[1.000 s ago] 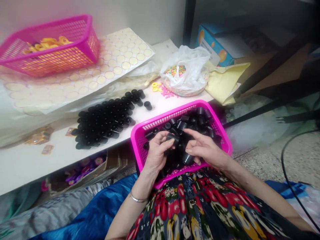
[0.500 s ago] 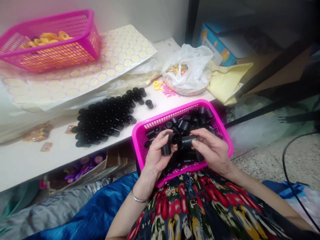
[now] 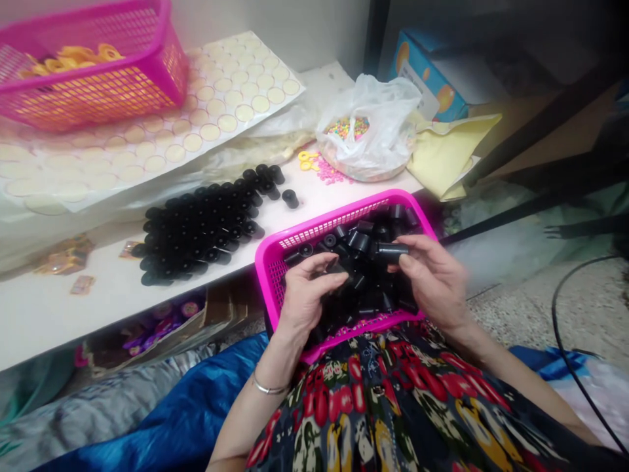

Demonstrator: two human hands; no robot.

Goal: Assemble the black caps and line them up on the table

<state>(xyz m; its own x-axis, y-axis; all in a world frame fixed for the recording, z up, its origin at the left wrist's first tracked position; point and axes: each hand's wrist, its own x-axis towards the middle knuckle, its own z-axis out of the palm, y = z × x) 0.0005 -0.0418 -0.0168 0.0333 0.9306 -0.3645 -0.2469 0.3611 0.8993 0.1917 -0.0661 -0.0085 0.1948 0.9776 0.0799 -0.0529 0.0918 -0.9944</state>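
Observation:
My right hand (image 3: pixel 437 278) pinches a short black plastic tube (image 3: pixel 392 250) between thumb and fingers, holding it nearly level over the pink basket (image 3: pixel 264 288). To its left, my left hand (image 3: pixel 309 288) is curled, with a blurred black plastic piece (image 3: pixel 337 267) between thumb and forefinger. The two hands are apart. Beneath them, many loose black tubes (image 3: pixel 360 240) fill the basket, some lying down and some showing round ends. The basket rests at my lap, against the table edge.
On the white table (image 3: pixel 105 321) stands a tight block of black tubes (image 3: pixel 196 229), with one separate tube (image 3: pixel 289 198). Behind are a sheet of round stickers (image 3: pixel 226 122), a pink basket of yellow parts (image 3: pixel 118 88), a plastic bag of colourful bits (image 3: pixel 366 137) and a blue box (image 3: pixel 427 82).
My hands have drawn apart, the right moving right and up with its tube. An upright tube seen in my left hand earlier no longer shows there. The view has shifted slightly.

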